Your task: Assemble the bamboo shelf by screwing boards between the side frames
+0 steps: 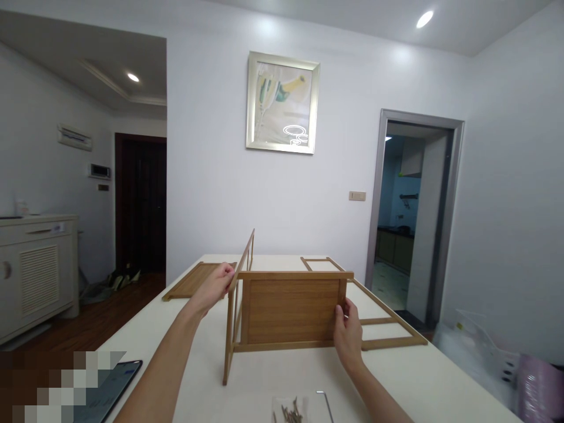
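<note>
A brown wooden shelf panel (291,311) stands on its long edge on the white table. At its left end a ladder-like wooden side frame (230,341) rises upright and meets it; whether screws join them cannot be made out. My left hand (220,281) is closed around the side frame's edge near the panel's upper left corner. The fingers of my right hand (347,329) wrap the panel's right end, thumb on the near face. In front lie a clear bag of screws (291,411) and an L-shaped hex key (325,405).
A second wooden panel (194,281) lies flat at the table's back left. Another wooden frame (392,342) lies flat at the right, behind my right hand. A tablet or phone (117,388) rests at the left front edge of the white table (247,396).
</note>
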Demonstrator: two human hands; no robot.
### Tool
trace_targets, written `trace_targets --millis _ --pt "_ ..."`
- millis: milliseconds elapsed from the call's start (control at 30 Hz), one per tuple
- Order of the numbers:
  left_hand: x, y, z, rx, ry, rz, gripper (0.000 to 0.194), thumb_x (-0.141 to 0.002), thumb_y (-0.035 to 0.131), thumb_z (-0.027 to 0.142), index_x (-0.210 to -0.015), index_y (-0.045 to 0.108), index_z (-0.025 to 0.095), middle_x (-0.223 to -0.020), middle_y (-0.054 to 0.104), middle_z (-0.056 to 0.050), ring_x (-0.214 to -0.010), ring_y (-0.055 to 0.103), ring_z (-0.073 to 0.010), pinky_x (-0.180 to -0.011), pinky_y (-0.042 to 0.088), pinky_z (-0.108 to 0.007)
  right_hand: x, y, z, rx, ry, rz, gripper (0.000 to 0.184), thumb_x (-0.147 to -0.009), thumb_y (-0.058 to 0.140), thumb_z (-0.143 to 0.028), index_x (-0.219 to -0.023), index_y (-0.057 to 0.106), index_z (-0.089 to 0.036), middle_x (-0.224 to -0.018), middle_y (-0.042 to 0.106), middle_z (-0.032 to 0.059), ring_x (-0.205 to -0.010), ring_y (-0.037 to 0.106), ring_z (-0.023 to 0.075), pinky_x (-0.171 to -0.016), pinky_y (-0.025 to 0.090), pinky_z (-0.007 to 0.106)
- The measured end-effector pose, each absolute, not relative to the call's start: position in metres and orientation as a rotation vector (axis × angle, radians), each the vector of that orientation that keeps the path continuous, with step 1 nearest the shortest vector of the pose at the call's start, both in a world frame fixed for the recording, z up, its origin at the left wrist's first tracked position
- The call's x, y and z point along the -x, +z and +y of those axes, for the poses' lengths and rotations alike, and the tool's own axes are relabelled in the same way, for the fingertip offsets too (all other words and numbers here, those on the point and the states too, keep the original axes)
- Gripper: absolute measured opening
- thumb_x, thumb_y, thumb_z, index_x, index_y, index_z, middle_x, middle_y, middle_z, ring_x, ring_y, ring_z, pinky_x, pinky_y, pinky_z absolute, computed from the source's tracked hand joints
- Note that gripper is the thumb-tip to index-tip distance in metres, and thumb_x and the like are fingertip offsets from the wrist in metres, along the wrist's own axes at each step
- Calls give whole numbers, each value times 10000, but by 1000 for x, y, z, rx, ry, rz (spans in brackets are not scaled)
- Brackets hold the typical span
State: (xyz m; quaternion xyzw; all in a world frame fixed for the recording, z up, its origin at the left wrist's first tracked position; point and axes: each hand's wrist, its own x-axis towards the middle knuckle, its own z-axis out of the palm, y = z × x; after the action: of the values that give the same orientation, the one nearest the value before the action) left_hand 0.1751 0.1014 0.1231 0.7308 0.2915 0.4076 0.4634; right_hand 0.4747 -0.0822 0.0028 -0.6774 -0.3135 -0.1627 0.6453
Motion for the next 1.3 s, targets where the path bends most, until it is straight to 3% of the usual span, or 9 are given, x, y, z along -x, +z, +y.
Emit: trace_targets --millis 333,500,1300 --pt "-174 131 99 -1939 1134 713 196 -768 549 388 -710 483 213 -614 429 51 -580 391 -128 -533 291 -227 -474 4 -83 1536 -366 -719 541 -881 410 -498 -1272 526 -143 -1208 628 169 -1067 591 307 -906 445 447" --pt "-173 128 102 -1896 1061 761 194 -776 508 400 -719 463 220 -570 405 65 -502 367 -115 -481 260 -216 -475 3 -81 1530 -367 -727 535 -877 422 -509 -1261 538 -156 -1159 649 152 -1039 602 301 -878 460 436" --pt "-173 125 104 -2027 1185 722 217 -815 480 411 -701 471 227 -620 437 36 -587 411 -153 -533 326 -248 -472 7 -84 1549 -370 -740 537 -877 409 -498 -1261 535 -144 -1181 639 161 -1043 601 303 -881 457 434"
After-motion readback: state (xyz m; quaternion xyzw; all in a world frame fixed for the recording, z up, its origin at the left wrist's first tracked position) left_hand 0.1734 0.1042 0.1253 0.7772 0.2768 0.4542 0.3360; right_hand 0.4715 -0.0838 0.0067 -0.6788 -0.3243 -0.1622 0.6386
